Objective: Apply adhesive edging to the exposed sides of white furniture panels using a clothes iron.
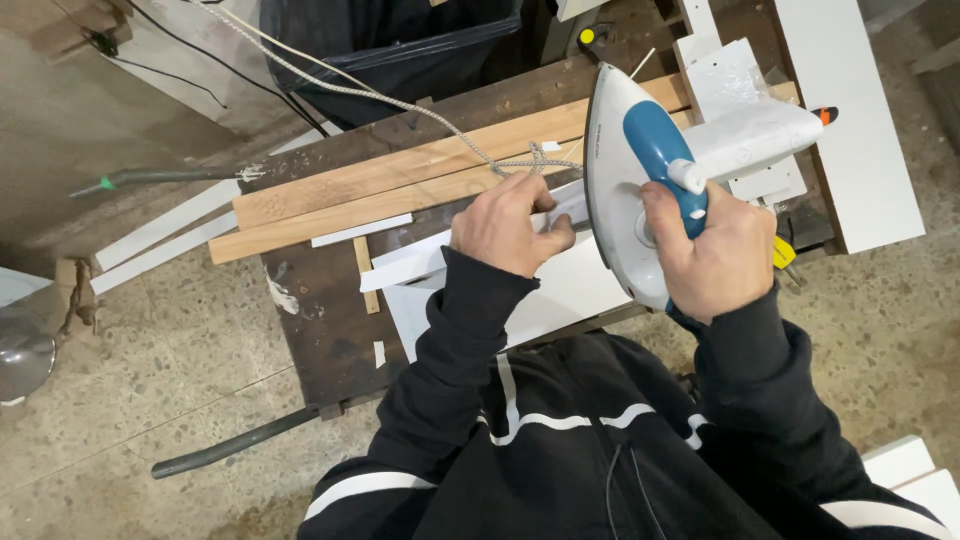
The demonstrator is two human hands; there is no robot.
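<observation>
Right grip (712, 258) around iron (640, 170), left grip (508, 225) on white panel (570, 285)

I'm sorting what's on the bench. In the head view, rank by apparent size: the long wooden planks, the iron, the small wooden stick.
1. Long wooden planks, reaching across the bench.
2. Iron, held in the right hand; it sits nearer the camera, so it looks bigger.
3. Small wooden stick, plainly smallest.

Two wooden slats (400, 185) lie on the dark workbench (320, 320) (a black bin bag (400, 40) behind).
</observation>
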